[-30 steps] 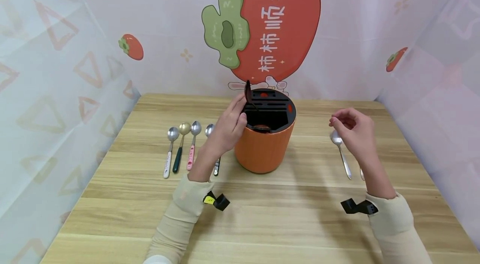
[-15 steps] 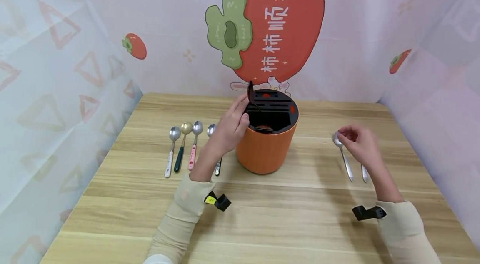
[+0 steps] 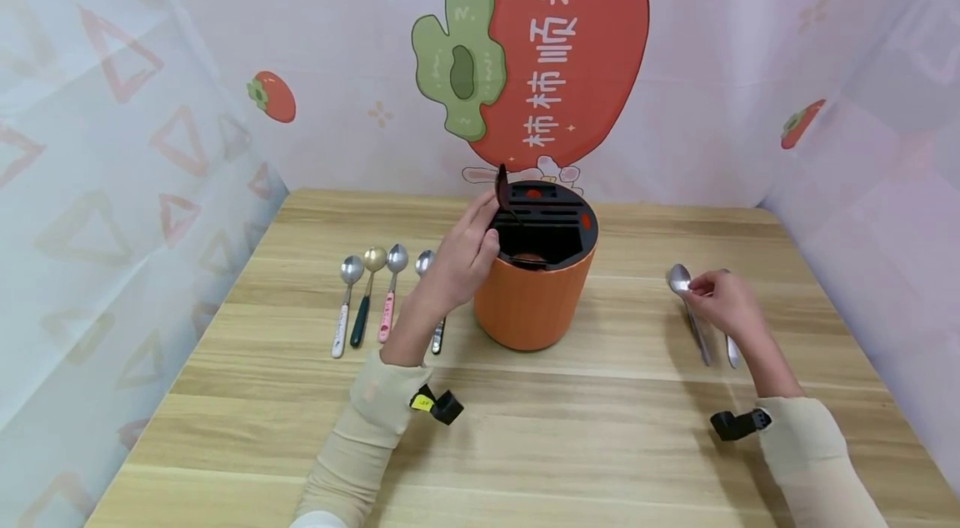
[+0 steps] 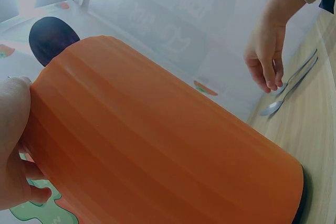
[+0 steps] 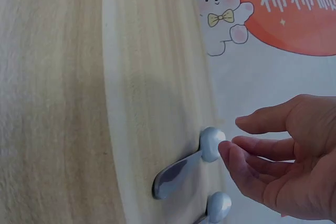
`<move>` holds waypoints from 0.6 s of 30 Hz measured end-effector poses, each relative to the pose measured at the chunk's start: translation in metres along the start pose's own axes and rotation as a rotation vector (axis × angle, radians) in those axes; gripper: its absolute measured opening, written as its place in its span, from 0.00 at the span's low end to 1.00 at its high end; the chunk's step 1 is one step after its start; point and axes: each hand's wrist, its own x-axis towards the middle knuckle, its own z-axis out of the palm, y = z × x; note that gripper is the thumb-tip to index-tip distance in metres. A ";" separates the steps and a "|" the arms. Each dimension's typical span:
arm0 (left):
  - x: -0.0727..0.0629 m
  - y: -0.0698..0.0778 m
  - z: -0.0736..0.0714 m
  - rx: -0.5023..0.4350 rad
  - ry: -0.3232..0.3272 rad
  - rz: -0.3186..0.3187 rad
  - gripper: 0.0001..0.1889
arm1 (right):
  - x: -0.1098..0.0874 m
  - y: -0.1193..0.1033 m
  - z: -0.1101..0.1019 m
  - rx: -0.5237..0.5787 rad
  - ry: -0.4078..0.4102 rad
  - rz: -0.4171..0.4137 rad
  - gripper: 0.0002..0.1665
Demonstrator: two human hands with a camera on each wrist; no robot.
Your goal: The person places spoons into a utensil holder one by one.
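Observation:
My left hand (image 3: 457, 261) grips the left side of an orange round utensil holder (image 3: 528, 311), near its black slotted top. A dark oval-headed utensil (image 3: 502, 196) stands up from it beside my fingers. On the right, my right hand (image 3: 727, 303) hovers at the bowl end of a metal spoon (image 3: 679, 276) lying on the table. In the right wrist view, a gap shows between thumb and fingers, with the spoon bowl (image 5: 211, 144) just beyond the fingertips. A second spoon (image 3: 732, 353) lies alongside, partly hidden by the hand.
Left of the holder, several spoons lie in a row on the wooden table (image 3: 525, 445): white-handled (image 3: 341, 328), green-handled (image 3: 361, 320), pink-handled (image 3: 387, 316), and one with a black patterned handle (image 3: 438, 336), partly behind my left arm. Printed cloth walls (image 3: 675, 95) surround the table.
My right hand has come down and slightly toward me, and its fingers are now at the spoon's bowl end. My left hand stays on the holder. The spoons show no clear movement.

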 end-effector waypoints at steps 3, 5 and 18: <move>0.000 0.000 0.000 -0.003 0.003 0.005 0.29 | 0.001 0.005 0.002 -0.030 -0.019 0.011 0.17; 0.000 0.000 0.000 -0.003 0.006 0.009 0.29 | 0.001 0.008 0.003 -0.046 -0.038 0.022 0.17; 0.001 0.000 0.001 0.005 -0.010 -0.027 0.30 | 0.007 0.019 0.014 -0.107 -0.045 0.078 0.23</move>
